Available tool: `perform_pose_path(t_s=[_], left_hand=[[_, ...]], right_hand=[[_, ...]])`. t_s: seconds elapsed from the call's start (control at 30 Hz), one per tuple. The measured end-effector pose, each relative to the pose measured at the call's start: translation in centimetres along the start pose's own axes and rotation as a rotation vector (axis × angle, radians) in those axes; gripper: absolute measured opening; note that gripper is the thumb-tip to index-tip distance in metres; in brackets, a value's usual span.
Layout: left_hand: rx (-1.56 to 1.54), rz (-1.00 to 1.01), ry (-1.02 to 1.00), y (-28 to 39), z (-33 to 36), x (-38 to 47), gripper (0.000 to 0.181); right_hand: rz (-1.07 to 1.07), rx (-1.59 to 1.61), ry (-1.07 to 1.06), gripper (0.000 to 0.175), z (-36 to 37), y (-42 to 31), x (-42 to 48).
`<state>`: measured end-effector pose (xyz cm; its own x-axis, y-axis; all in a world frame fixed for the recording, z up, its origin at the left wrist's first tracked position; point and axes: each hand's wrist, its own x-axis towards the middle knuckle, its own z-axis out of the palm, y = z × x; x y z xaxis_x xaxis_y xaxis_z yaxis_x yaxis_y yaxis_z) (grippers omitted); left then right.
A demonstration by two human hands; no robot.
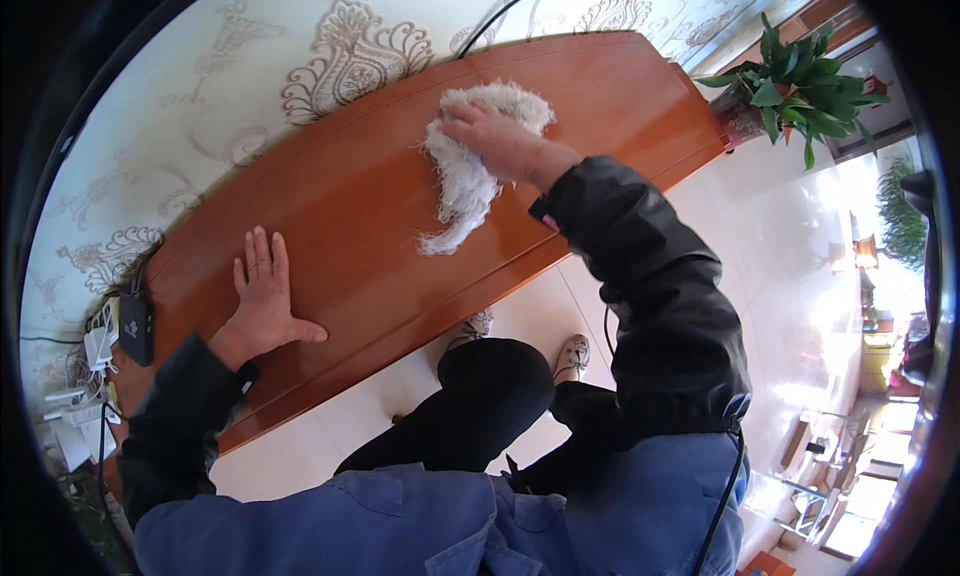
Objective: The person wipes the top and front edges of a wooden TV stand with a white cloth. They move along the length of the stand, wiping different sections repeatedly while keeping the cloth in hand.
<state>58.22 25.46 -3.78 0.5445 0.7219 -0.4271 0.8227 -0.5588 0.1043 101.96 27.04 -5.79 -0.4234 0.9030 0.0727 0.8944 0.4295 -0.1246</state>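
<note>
A long reddish-brown wooden cabinet top runs in front of me along the wall. My right hand lies over a white shaggy cleaning cloth, pressing it against the wood with the fingers bent into its upper part. One end of the cloth trails loosely towards the cabinet's front edge. Further left, my left hand rests palm down on the bare wood, fingers apart and thumb pointing right, holding nothing. The underside of the cloth is hidden.
At the left end sit a black set-top box and white plugs and adapters with tangled cables. A potted leafy plant stands by the right end. Patterned wallpaper backs the cabinet. Pale floor tiles lie in front.
</note>
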Motion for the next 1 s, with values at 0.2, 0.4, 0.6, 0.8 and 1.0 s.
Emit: perform_pose_path(t_s=[0.2, 0.4, 0.6, 0.8, 1.0], left_hand=[[-0.048, 0.037, 0.067, -0.5, 0.6, -0.1, 0.158], [-0.021, 0.007, 0.068, -0.2, 0.3, -0.1, 0.153], [-0.032, -0.012, 0.059, 0.4, -0.1, -0.1, 0.153], [0.008, -0.058, 0.003, 1.0, -0.5, 0.2, 0.155], [0.032, -0.065, -0.021, 1.0, -0.7, 0.4, 0.157]], right_hand=[[0.078, 0.008, 0.108, 0.057, -0.1, 11.0, 2.7], [0.274, -0.099, 0.094, 0.049, -1.3, 21.2, 1.8], [0.498, -0.239, 0.019, 0.047, -2.6, 30.4, -2.1], [0.537, -0.093, 0.034, 0.047, -2.9, 36.8, -4.0], [0.528, -0.211, 0.171, 0.036, -2.5, 42.9, -6.7]])
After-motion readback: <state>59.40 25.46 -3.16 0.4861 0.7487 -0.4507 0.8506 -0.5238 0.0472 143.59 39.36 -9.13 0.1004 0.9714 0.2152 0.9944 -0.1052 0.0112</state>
